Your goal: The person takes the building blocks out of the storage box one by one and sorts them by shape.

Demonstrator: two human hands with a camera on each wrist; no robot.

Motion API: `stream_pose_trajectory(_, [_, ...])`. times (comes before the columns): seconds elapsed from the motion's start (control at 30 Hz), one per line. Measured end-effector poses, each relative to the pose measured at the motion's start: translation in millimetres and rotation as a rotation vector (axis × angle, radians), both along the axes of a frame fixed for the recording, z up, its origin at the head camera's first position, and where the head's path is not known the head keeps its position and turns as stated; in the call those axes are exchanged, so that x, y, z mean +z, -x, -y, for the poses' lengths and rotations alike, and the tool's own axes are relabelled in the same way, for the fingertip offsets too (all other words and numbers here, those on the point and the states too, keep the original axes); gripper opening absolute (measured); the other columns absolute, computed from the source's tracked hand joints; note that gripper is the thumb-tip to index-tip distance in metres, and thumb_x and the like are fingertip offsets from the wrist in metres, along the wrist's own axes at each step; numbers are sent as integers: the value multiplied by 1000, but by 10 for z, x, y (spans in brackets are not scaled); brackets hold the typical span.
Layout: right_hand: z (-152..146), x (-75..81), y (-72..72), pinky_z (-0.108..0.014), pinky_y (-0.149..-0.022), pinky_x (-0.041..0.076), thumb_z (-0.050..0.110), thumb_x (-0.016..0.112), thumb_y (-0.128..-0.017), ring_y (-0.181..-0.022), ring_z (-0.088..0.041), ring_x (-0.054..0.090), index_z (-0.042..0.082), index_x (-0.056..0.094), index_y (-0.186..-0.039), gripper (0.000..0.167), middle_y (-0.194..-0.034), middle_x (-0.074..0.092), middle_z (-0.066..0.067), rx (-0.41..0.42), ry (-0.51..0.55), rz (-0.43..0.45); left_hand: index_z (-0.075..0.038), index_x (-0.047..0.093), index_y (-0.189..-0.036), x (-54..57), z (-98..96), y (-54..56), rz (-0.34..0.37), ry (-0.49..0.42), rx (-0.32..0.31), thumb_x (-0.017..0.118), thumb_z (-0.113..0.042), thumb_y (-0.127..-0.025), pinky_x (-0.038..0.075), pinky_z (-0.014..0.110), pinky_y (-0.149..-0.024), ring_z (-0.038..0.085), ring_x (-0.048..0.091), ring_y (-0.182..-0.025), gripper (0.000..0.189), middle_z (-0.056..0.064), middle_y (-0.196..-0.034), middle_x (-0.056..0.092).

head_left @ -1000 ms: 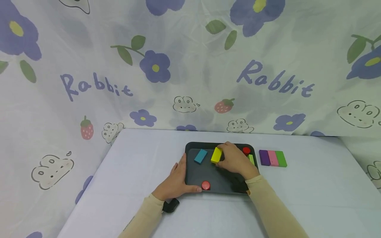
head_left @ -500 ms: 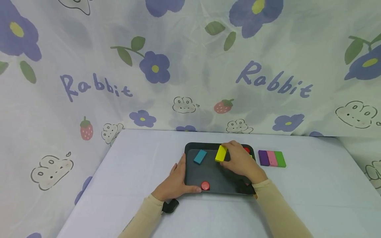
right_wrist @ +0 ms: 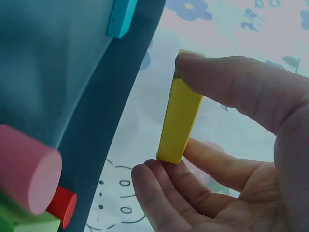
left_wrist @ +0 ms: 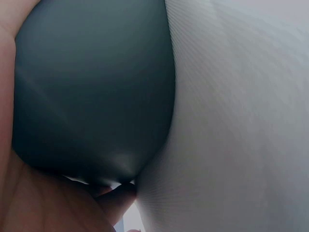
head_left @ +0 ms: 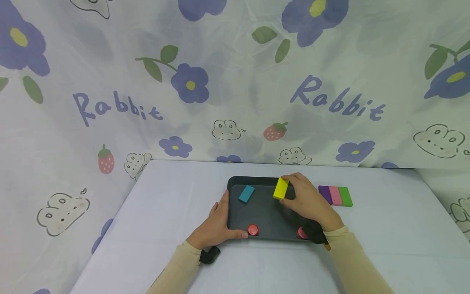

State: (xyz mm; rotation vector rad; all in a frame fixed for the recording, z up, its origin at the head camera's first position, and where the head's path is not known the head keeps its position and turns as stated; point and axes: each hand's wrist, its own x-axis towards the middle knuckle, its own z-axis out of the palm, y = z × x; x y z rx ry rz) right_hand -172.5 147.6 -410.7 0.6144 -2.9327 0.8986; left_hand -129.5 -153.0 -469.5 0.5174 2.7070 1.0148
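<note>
In the head view my right hand (head_left: 307, 201) holds a yellow rectangular block (head_left: 281, 188) raised over the back right part of a dark tray (head_left: 238, 216). The right wrist view shows the yellow block (right_wrist: 181, 116) pinched lengthwise between thumb and fingertips. My left hand (head_left: 213, 226) rests against the tray's front left corner, fingers straight along its left side and thumb along the front edge. A blue block (head_left: 247, 194) lies at the tray's back left. One round red piece (head_left: 253, 229) sits near the left thumb, another (head_left: 302, 232) beside the right wrist.
Purple (head_left: 324, 194), pink (head_left: 335, 196) and green (head_left: 345, 196) blocks lie side by side on the white table, right of the tray. In the right wrist view, a pink cylinder (right_wrist: 46, 181), a red cylinder (right_wrist: 65, 207) and a light green block (right_wrist: 36, 223) are close together.
My right hand has moved right with the yellow block, uncovering the red piece at the tray's front right and hiding the tray's back right corner. The left hand has stayed put.
</note>
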Motion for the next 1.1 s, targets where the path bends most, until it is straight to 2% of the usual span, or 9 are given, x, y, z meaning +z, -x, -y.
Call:
stream_pose_trajectory(0.33, [-173,-30,-43,-43,-86,57,16,81,-82,-101,-32,57,0,54,-139,65,-133,53,-19,5,57,-20,0,-9,-159,2,6,2,12,1,-2,79,-65,-75,1,51,-123,25,6,-154,138,13,-168,-2])
stream_pose_trajectory(0.63, [-310,-65,-98,-46,-88,55,11,77,-82,-102,-31,55,0,54,-139,63,-133,51,-19,-35,59,-11,1,-9,-159,17,5,-1,13,4,-7,79,-64,-76,1,50,-123,25,6,-154,137,14,-168,-2])
stream_pose_trajectory(0.87, [-416,-56,-140,-51,-92,54,8,76,-83,-108,-36,57,-2,52,-140,63,-136,48,-21,-39,76,-20,1,-9,-159,9,12,-3,-1,-6,-1,79,-65,-75,2,52,-123,26,6,-154,138,14,-168,-1])
stream_pose_trajectory(1.1, [-508,-16,-159,-51,-86,57,7,77,-83,-113,-41,57,-2,51,-142,65,-136,48,-21,-33,80,-29,0,-9,-159,2,5,1,2,-13,-7,79,-65,-75,1,51,-123,26,6,-154,138,13,-168,-2])
